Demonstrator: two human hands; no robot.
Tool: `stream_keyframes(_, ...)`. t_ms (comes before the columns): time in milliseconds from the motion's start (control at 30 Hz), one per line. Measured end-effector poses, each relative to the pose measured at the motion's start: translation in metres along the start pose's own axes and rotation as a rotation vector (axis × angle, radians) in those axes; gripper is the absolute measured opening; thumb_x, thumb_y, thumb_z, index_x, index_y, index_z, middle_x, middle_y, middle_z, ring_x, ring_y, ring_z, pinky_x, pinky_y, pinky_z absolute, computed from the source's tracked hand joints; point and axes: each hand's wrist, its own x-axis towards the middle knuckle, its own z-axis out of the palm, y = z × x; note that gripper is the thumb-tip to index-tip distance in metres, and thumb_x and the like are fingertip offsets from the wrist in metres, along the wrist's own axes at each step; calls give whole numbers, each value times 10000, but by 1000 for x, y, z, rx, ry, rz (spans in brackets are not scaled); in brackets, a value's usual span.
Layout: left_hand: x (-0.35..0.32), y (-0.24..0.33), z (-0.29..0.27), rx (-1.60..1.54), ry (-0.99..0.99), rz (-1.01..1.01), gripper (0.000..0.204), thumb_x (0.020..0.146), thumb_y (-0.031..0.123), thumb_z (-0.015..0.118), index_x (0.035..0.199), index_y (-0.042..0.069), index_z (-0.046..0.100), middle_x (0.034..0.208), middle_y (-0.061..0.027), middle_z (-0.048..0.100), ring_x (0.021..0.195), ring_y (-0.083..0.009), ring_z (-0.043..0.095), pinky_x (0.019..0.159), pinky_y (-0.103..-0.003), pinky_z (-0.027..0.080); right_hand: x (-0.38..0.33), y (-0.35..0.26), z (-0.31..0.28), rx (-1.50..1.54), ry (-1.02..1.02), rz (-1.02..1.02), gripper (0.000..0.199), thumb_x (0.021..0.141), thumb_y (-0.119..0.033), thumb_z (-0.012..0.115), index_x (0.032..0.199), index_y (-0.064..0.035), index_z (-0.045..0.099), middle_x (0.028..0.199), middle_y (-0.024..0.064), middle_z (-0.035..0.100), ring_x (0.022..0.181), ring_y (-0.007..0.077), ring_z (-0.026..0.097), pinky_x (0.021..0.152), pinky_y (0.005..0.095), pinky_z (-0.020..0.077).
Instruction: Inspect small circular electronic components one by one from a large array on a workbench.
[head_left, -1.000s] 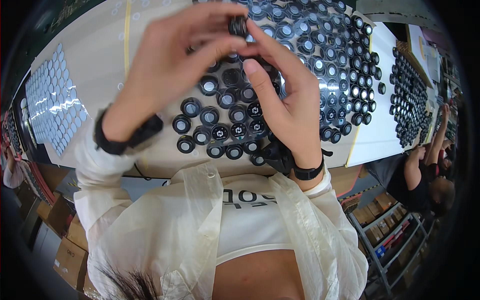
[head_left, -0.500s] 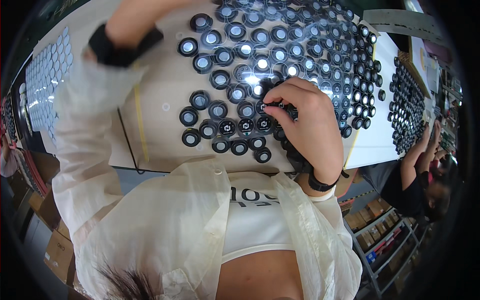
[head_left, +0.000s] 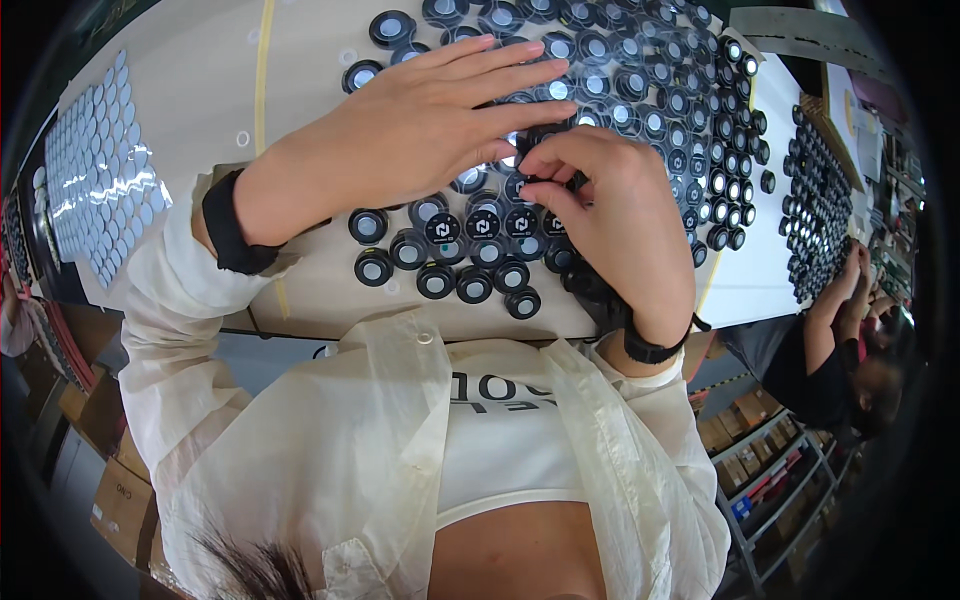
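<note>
Many small black round pucks with pale discs on top (head_left: pixel 473 285) cover the table in front of me. A glossy clear film (head_left: pixel 604 78) lies over part of them, and a row of black round labels with a white mark (head_left: pixel 483 224) shows near its closer edge. My left hand (head_left: pixel 430 112) reaches across the film, palm down, fingers stretched out and spread. Just right of its thumb, my right hand (head_left: pixel 622 185) has thumb and forefinger pinched low over the pucks. What lies between those fingertips is hidden.
To the left, a shiny sheet of pale round discs (head_left: pixel 100 165) lies on the table (head_left: pixel 215 110). More pucks (head_left: pixel 818 205) stand on a white surface at right, near another person's hands (head_left: pixel 848 275). A yellow line (head_left: pixel 262 75) runs along the tabletop at left.
My left arm has swung down from the far edge, bringing the left hand over the film beside the right. The right hand stays pinched and has shifted slightly away from me.
</note>
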Motion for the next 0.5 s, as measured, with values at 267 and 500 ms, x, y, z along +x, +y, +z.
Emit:
stream_keyframes(267, 0, -6, 2, 40, 9, 23, 526, 909, 259, 634, 1415, 148, 545, 1603, -11, 344, 1475, -222, 318, 1211, -426, 285, 16, 9, -2, -58, -146, -67, 123, 725, -21, 758, 786, -47, 654, 735, 105, 668, 779, 326, 649, 712, 430, 505)
stream_keyframes(500, 0, -8, 4, 64, 57, 62, 541, 900, 238, 649, 1427, 190, 536, 1588, -11, 372, 1469, -230, 330, 1208, -430, 298, 4, -14, -18, -18, -234, 15, 95, 723, 20, 733, 774, -28, 669, 762, 128, 687, 746, 315, 671, 668, 385, 504)
